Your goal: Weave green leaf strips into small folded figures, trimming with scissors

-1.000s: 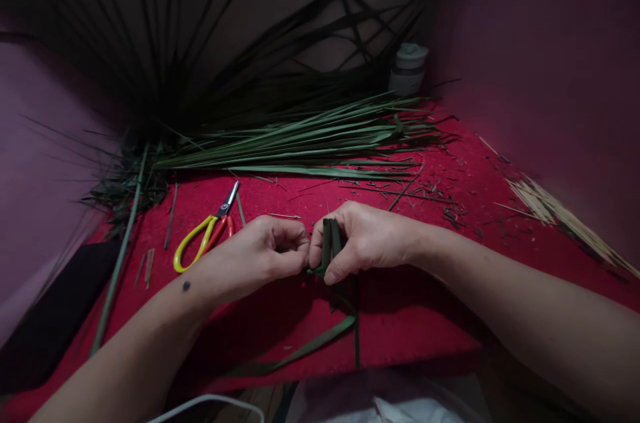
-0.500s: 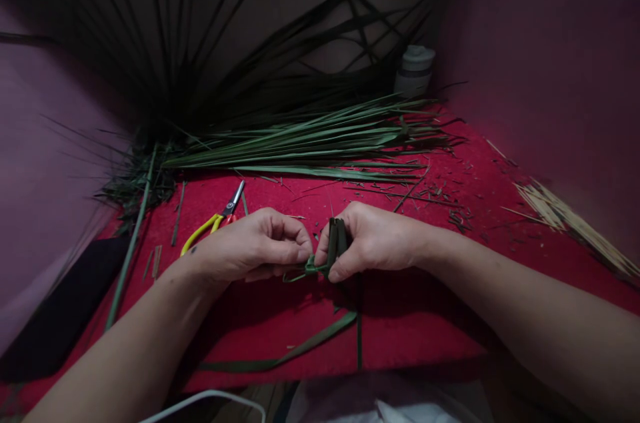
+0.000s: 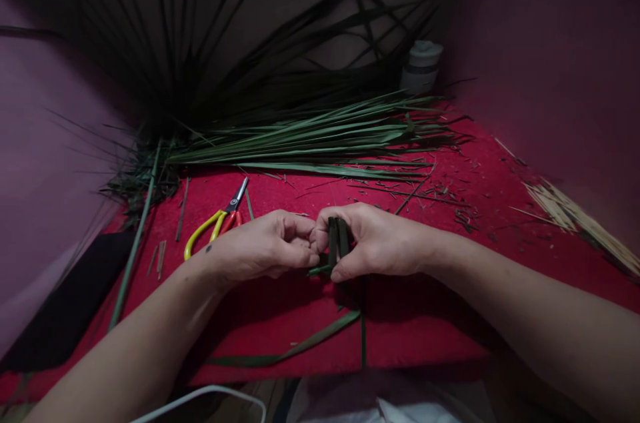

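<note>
The head camera shows both forearms reaching in from the lower corners, wrists angled inward so that the hands meet above the red cloth (image 3: 425,326). The left hand (image 3: 280,244) has its fingers curled and its thumb laid along them, the tips drawn close together beside the left end of the folded leaf piece (image 3: 339,243); whether they pinch any of it I cannot tell. The right hand (image 3: 367,243) is partly closed, holding that piece between its thumb, lowest, and its bent index finger above.

The folded leaf piece is at the right hand's fingertips, between the two hands. Its two dark, narrow bands stand side by side with their long axis running nearly up and down the view, while a brighter green end points left from their foot. Below, one strip (image 3: 363,336) runs almost straight toward the cloth's near edge, and a wider curved strip (image 3: 300,347) sweeps down and left.

Half a second ago, a longer green loop showed beneath the left fingers; now only a short end is visible, and the left fingertips have closed in against the right hand's fingers. The right hand's grip looks much the same. The scissors (image 3: 233,203) lie beyond the left wrist, blades pointing away and to the right.
</note>
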A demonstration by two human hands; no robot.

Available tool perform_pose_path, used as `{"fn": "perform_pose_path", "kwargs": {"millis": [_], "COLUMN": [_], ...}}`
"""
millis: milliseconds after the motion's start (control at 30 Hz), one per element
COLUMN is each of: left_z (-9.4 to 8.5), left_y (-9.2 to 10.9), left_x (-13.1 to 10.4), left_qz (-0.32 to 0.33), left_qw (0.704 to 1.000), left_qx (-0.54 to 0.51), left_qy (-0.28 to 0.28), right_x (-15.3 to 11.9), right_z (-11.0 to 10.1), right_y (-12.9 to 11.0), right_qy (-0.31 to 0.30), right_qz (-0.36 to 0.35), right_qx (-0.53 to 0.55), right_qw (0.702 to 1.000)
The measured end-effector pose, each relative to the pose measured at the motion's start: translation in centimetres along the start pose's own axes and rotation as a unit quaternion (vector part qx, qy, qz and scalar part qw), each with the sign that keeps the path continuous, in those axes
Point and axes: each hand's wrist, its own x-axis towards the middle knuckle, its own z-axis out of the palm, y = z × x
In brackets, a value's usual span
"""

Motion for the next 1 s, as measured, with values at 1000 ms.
{"fn": "perform_pose_path", "kwargs": {"millis": [1000], "left_z": [0.3], "left_y": [0.6], "left_x": [-0.4], "left_qz": [0.152], "left_qw": [0.986], "left_qx": [-0.005], "left_qy": [0.061], "right_x": [-0.1], "right_z": [-0.3], "right_y": [-0.2], "right_qy": [0.024], "right_qz": [0.014], "right_qx": [0.094], "right_qw": [0.995]}}
